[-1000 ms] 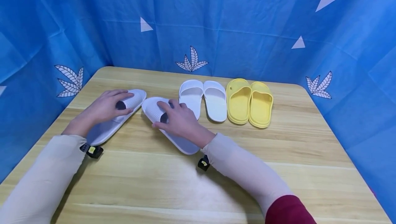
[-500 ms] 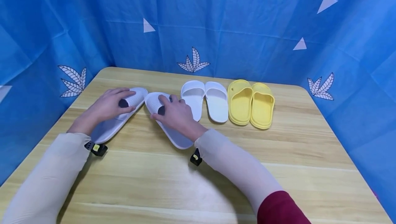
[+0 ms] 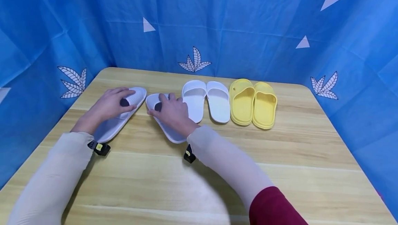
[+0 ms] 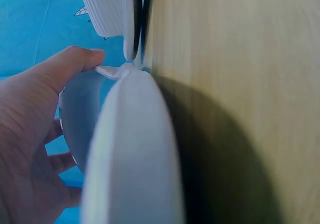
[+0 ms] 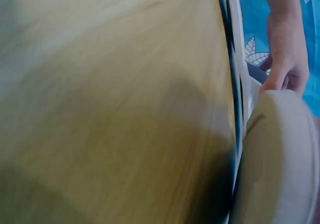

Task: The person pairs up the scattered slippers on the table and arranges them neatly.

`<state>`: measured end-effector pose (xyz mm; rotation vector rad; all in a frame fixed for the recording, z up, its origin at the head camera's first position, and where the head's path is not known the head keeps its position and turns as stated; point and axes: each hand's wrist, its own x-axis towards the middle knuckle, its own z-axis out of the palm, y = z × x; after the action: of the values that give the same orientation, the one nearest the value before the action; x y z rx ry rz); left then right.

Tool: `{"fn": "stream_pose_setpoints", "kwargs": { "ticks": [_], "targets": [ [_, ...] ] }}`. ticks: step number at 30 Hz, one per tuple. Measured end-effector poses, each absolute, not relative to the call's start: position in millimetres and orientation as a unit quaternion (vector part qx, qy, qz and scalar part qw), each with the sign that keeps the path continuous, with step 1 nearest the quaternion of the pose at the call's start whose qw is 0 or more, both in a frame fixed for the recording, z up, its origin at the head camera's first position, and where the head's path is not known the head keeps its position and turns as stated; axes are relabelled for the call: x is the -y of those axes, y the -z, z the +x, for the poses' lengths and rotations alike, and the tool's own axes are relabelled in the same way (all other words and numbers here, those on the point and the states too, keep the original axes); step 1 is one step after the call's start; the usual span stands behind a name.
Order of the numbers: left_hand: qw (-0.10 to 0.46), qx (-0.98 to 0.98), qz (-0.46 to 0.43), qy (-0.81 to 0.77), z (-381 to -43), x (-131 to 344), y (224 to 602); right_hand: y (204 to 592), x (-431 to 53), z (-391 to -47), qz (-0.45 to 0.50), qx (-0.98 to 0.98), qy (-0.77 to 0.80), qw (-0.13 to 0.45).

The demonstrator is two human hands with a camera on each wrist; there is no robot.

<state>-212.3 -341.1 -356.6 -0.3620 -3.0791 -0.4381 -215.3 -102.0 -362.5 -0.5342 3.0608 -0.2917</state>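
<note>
From the head view, two ribbed slippers are seen on the table [image 3: 217,169], toes nearly meeting. The left slipper [image 3: 119,116] is gripped at its strap by the left hand [image 3: 107,109]; the right slipper [image 3: 164,125] is gripped likewise by the right hand [image 3: 172,113] — just beside a white pair [image 3: 206,100], with a yellow pair [image 3: 253,102] beyond.

In the left wrist view, the left hand [image 4: 30,149] is curled round the slipper [image 4: 132,159], thumb on top.

In the right wrist view, the slipper's [image 5: 275,159] edge fills the corner — the grip is hidden.
</note>
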Motion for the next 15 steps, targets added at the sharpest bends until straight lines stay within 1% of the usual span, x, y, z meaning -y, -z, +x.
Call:
{"fn": "stream_pose_setpoints", "kwargs": {
  "ticks": [4,8,11,15],
  "targets": [
    [-0.009,0.985,-0.106,0.137,-212.1,340.1,356.5,364.4,104.4,-217.5,-0.175,-0.981,0.081,0.007],
    [-0.016,0.985,-0.112,0.133,-211.8,342.0,357.0,362.9,101.9,-220.4,-0.182,-0.981,0.066,0.025],
    [-0.019,0.983,-0.124,0.132,-211.8,345.2,356.8,362.1,98.8,-225.3,-0.205,-0.976,0.07,0.031],
    [-0.041,0.982,-0.132,0.132,-212.3,347.6,355.3,361.6,95.5,-234.8,-0.254,-0.961,0.099,0.048]
  ]
}}
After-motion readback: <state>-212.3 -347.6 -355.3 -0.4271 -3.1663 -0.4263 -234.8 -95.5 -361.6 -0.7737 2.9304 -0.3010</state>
